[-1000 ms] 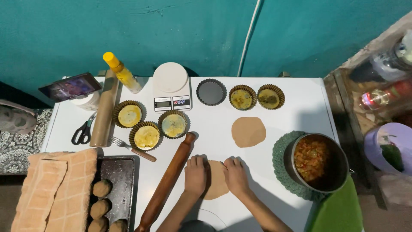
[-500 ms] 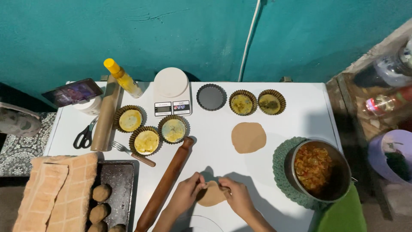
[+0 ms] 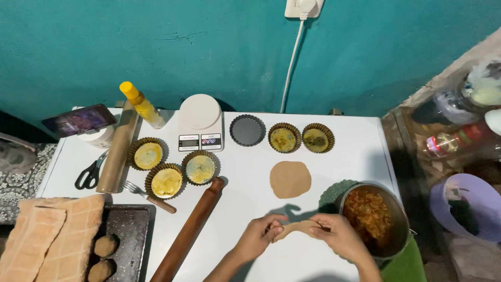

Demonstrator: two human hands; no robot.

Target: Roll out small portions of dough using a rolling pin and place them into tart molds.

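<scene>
Both hands hold one thin dough round (image 3: 298,226) up off the counter (image 3: 250,209), near its front edge. The left hand (image 3: 259,236) pinches the round's left rim between thumb and fingers; the right hand (image 3: 336,235) grips the right rim the same way. The round sags a little between them.

The dough looks thin and soft, so it could stretch or tear where the fingers pinch it, or fold onto itself if one side drops. The pot (image 3: 377,219) of filling sits just beside the right hand at the front right corner, and a careless wrist could dip into it. The rolling pin (image 3: 190,230) lies diagonally just left of the left hand and could be knocked.

Compared with half a second ago, the round is lifted higher and spread wider between the hands, where it was bunched close to the counter. A second ago it lay flat under both palms. The other rolled round (image 3: 290,179), the filled tart tins (image 3: 166,180) and the empty tin (image 3: 248,130) have not moved.
</scene>
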